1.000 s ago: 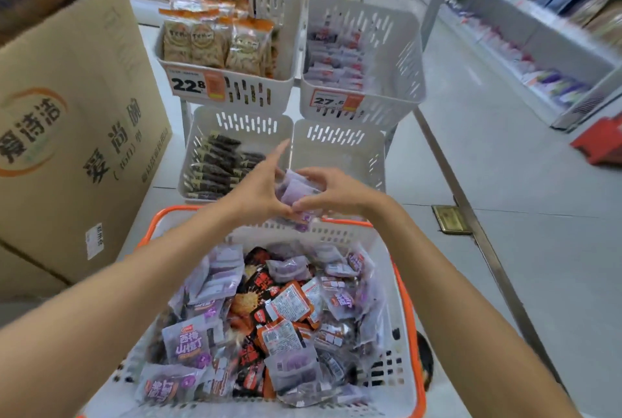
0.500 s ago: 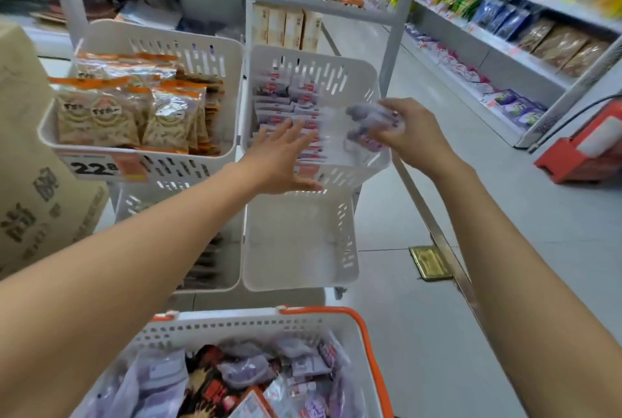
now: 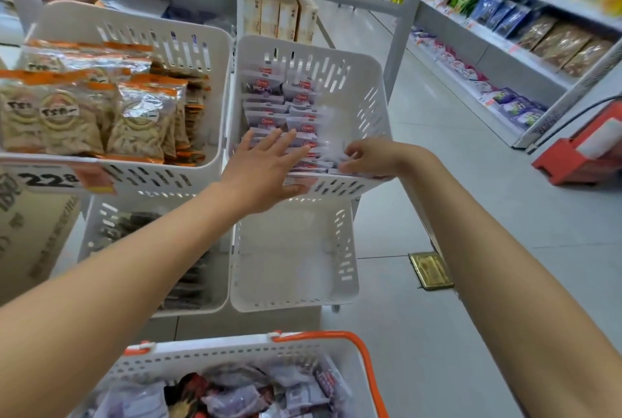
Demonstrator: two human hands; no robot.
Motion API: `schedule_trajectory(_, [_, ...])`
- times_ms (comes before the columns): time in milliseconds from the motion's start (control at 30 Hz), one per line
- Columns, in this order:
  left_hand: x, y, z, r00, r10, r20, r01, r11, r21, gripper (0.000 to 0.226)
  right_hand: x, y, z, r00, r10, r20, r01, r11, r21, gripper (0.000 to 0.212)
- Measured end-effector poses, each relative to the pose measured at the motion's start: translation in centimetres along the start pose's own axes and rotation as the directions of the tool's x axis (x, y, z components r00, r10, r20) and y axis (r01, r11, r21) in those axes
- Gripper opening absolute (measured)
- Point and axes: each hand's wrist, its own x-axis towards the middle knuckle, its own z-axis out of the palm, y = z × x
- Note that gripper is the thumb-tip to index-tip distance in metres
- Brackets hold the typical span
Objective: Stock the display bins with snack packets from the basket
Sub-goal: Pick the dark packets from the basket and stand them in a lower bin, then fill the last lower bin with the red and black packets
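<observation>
A white upper right display bin (image 3: 367,87) holds rows of purple-and-white snack packets (image 3: 269,104). My left hand (image 3: 266,168) reaches over its front rim with fingers spread flat against the packets. My right hand (image 3: 370,156) is inside the bin at its front right, fingers curled on packets there; blur hides the exact grip. The white shopping basket (image 3: 215,353) with an orange handle sits at the bottom, full of mixed purple, red and black packets (image 3: 235,397).
The upper left bin (image 3: 134,30) holds orange-topped bags. Below, a lower left bin (image 3: 97,225) holds dark packets and the lower right bin (image 3: 350,249) looks bare. A cardboard box (image 3: 30,232) stands at left. Store shelves (image 3: 525,47) line the aisle at right.
My right hand carried packets up from the basket and lowered them into the upper right bin. My left hand moved from the basket to the bin's front packets.
</observation>
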Motion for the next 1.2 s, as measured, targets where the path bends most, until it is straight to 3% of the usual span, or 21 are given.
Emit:
schedule_trajectory(133, [-0.1,0.1,-0.4,0.999,0.004,0.033,-0.003,1.0,-0.002,0.08,0.6,-0.1,0.4,0.998,0.018,0.065,-0.018,1.0,0.002,0.059])
schedule_trajectory(267, [0.1,-0.1,-0.4,0.999,0.007,0.036,-0.007,1.0,-0.012,0.081,0.5,0.4,0.0,1.0,-0.025,-0.013,0.024,0.998,-0.066,0.048])
schedule_trajectory(500, [0.2,0.0,0.0,1.0,0.002,0.016,-0.002,1.0,-0.011,0.089,0.0,-0.5,1.3,0.998,-0.02,0.067,0.022,0.999,-0.031,0.051])
schedule_trajectory(600, [-1.2,0.8,-1.1,0.999,-0.009,-0.033,0.004,0.991,-0.131,0.085,-2.2,-1.5,1.8,0.987,-0.038,-0.158,0.059,0.99,0.129,0.052])
schedule_trajectory(700, [-4.9,2.4,-2.3,0.972,-0.069,-0.226,0.008,0.966,-0.259,0.068,-6.6,-3.2,4.3,0.856,-0.124,-0.502,0.232,0.96,0.157,0.041])
schedule_trajectory(800, [-10.6,3.7,-1.9,0.96,-0.151,-0.235,0.059,0.931,-0.361,0.054,-11.6,-5.6,9.5,0.774,-0.197,-0.601,0.391,0.896,0.209,0.03])
schedule_trajectory(867, [-15.1,4.0,0.0,0.972,-0.212,-0.104,0.147,0.889,-0.434,0.053,-14.4,-6.6,14.2,0.816,-0.252,-0.52,0.419,0.878,0.231,0.028])
schedule_trajectory(1000, [-25.6,3.4,5.7,0.945,-0.298,0.132,0.325,0.82,-0.472,0.052,-17.9,-6.2,24.7,0.939,-0.326,-0.113,0.343,0.917,0.203,0.032])
schedule_trajectory(1100, [-33.1,2.6,9.3,0.894,-0.368,0.255,0.448,0.725,-0.522,0.049,-20.1,-4.6,32.4,0.92,-0.329,0.212,0.295,0.939,0.176,0.043])
schedule_trajectory(1200, [-38.5,2.2,11.1,0.859,-0.411,0.307,0.513,0.687,-0.515,0.049,-21.3,-3.8,38.6,0.89,-0.281,0.359,0.224,0.955,0.192,0.055])
